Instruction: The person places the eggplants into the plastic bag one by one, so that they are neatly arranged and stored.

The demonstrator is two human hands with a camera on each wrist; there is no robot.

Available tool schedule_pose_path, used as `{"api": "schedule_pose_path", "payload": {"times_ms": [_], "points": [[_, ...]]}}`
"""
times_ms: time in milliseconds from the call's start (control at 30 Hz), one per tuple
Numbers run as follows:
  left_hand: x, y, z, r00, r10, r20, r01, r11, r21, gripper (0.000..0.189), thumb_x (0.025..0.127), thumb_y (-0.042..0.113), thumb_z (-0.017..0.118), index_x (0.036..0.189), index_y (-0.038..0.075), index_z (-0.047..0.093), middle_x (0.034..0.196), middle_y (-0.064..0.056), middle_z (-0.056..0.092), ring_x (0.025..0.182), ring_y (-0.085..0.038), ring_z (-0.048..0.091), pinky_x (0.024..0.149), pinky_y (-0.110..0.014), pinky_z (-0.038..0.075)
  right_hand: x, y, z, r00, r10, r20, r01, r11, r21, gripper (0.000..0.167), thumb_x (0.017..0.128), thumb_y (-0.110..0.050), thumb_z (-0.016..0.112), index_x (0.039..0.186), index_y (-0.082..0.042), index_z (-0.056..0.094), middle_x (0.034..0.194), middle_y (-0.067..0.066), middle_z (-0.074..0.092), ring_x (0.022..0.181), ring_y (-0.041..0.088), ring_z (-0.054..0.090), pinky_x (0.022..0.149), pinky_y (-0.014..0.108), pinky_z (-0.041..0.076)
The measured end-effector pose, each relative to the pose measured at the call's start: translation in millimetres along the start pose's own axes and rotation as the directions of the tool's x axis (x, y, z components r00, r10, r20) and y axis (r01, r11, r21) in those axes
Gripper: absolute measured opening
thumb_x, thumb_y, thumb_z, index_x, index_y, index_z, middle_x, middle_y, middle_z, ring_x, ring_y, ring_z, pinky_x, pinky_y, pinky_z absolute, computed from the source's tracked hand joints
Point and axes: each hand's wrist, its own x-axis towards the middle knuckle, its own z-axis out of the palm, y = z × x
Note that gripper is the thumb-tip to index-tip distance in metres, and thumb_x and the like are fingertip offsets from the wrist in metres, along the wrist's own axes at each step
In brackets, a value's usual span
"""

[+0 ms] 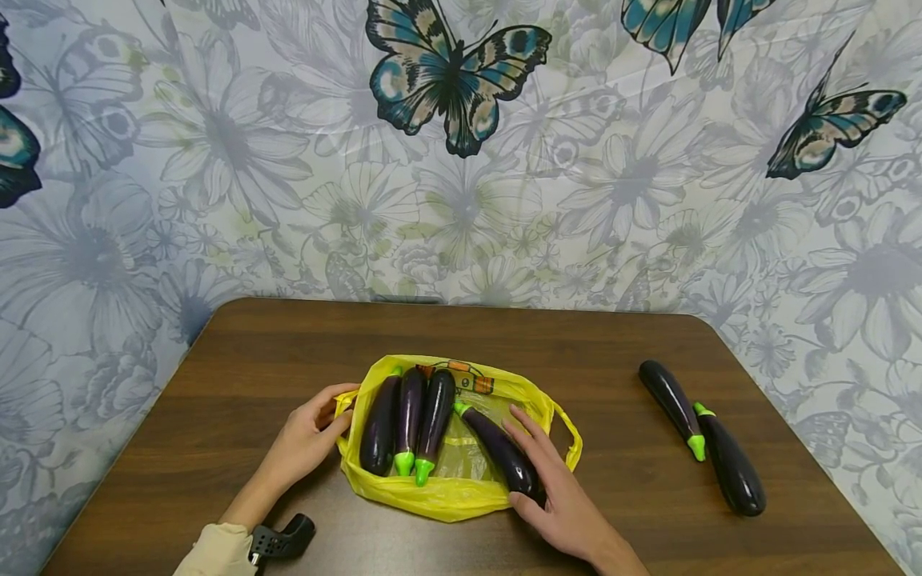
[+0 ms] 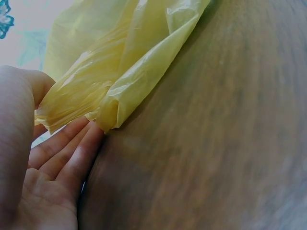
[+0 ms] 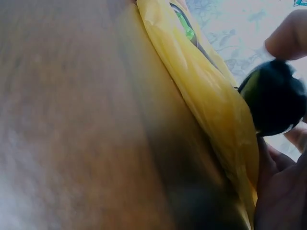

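Note:
A yellow plastic bag (image 1: 432, 506) lies with its mouth open on the table. Three eggplants (image 1: 435, 416) with green stems lie side by side in its left part. My left hand (image 1: 310, 436) pinches the gathered left edge of the bag; in the left wrist view the bunched plastic (image 2: 79, 103) sits between thumb and fingers. At the bag's right side my right hand (image 1: 551, 496) grips another eggplant (image 1: 500, 448) near its blunt end, its stem pointing into the bag. In the right wrist view thumb and fingers lie around the dark eggplant end (image 3: 273, 98).
Two more eggplants (image 1: 731, 468) lie on the brown wooden table (image 1: 302, 336) to the right, apart from the bag. A loop handle (image 1: 572, 436) stands out on the bag's right. Behind the table hangs a butterfly-patterned cloth (image 1: 468, 216). A black wrist device (image 1: 284, 538) is on my left arm.

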Motion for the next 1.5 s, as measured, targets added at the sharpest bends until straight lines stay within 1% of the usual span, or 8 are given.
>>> {"api": "schedule_pose_path", "payload": {"times_ms": [267, 433, 567, 700, 800, 967, 1300, 1500], "points": [[-0.2, -0.1, 0.2, 1.000, 0.000, 0.001, 0.000, 1.000, 0.003, 0.042, 0.103, 0.014, 0.062, 0.144, 0.015, 0.055, 0.142, -0.017, 0.061, 0.129, -0.040, 0.061, 0.103, -0.053, 0.052, -0.9, -2, 0, 0.997, 0.028, 0.072, -0.028, 1.000, -0.005, 0.076, 0.094, -0.027, 0.073, 0.160, -0.027, 0.035, 0.166, 0.005, 0.032, 0.149, 0.024, 0.037, 0.114, 0.038, 0.043], [-0.5, -0.2, 0.4, 1.000, 0.004, -0.003, -0.004, 1.000, 0.009, 0.042, 0.102, 0.014, 0.062, 0.144, 0.014, 0.055, 0.142, -0.017, 0.061, 0.128, -0.040, 0.062, 0.102, -0.053, 0.053, -2.6, -2, -1, 0.988, 0.023, 0.154, -0.030, 0.999, 0.037, 0.082, 0.090, -0.020, 0.073, 0.160, -0.029, 0.033, 0.167, 0.001, 0.029, 0.149, 0.022, 0.037, 0.114, 0.035, 0.043], [-0.2, 0.0, 0.5, 1.000, 0.001, -0.002, -0.001, 1.000, 0.009, 0.042, 0.102, 0.014, 0.062, 0.144, 0.014, 0.055, 0.142, -0.017, 0.061, 0.128, -0.040, 0.061, 0.102, -0.054, 0.053, -3.0, -1, -1, 0.984, 0.011, 0.175, -0.021, 0.998, 0.053, 0.080, 0.091, -0.021, 0.071, 0.160, -0.029, 0.032, 0.167, 0.000, 0.030, 0.150, 0.022, 0.037, 0.117, 0.034, 0.040], [0.6, 0.2, 0.2, 1.000, -0.006, 0.002, 0.006, 1.000, 0.007, 0.043, 0.103, 0.014, 0.062, 0.145, 0.015, 0.055, 0.143, -0.017, 0.060, 0.129, -0.040, 0.061, 0.103, -0.053, 0.053, -1.7, -2, 1, 0.988, 0.026, 0.154, -0.033, 0.999, 0.041, 0.072, 0.097, -0.033, 0.071, 0.159, -0.030, 0.034, 0.165, -0.004, 0.033, 0.149, 0.019, 0.039, 0.118, 0.032, 0.039], [0.7, 0.1, -0.2, 1.000, -0.007, 0.002, 0.007, 1.000, 0.006, 0.043, 0.103, 0.014, 0.062, 0.145, 0.015, 0.055, 0.143, -0.017, 0.060, 0.128, -0.040, 0.061, 0.102, -0.053, 0.053, -0.2, -2, 3, 0.992, 0.029, 0.123, -0.033, 0.999, 0.031, 0.070, 0.097, -0.039, 0.072, 0.158, -0.030, 0.038, 0.163, -0.006, 0.037, 0.148, 0.018, 0.041, 0.118, 0.029, 0.039], [0.3, -0.6, -0.6, 1.000, 0.000, 0.000, 0.000, 1.000, 0.009, 0.043, 0.103, 0.015, 0.062, 0.145, 0.015, 0.055, 0.142, -0.017, 0.061, 0.128, -0.040, 0.061, 0.103, -0.054, 0.053, 1.7, -3, 6, 0.997, 0.003, 0.079, -0.005, 1.000, 0.020, 0.066, 0.097, -0.039, 0.072, 0.155, -0.026, 0.043, 0.159, -0.003, 0.042, 0.145, 0.019, 0.044, 0.118, 0.023, 0.036], [0.2, -1.2, -0.6, 1.000, 0.007, 0.001, -0.007, 1.000, 0.007, 0.042, 0.103, 0.014, 0.062, 0.145, 0.016, 0.055, 0.141, -0.017, 0.062, 0.126, -0.038, 0.063, 0.101, -0.052, 0.054, 7.8, -11, 16, 1.000, 0.020, -0.004, -0.020, 1.000, 0.009, 0.057, 0.094, -0.036, 0.076, 0.146, -0.031, 0.054, 0.151, -0.010, 0.052, 0.137, 0.013, 0.053, 0.110, 0.031, 0.049], [-0.2, -0.6, -0.6, 1.000, 0.015, 0.002, -0.015, 1.000, 0.004, 0.042, 0.103, 0.013, 0.062, 0.144, 0.015, 0.055, 0.138, -0.016, 0.063, 0.123, -0.035, 0.064, 0.099, -0.050, 0.056, 10.8, -14, 24, 0.998, -0.024, -0.059, 0.023, 0.999, -0.027, 0.051, 0.094, -0.031, 0.077, 0.141, -0.028, 0.058, 0.143, -0.008, 0.057, 0.130, 0.014, 0.059, 0.106, 0.032, 0.053]]}}
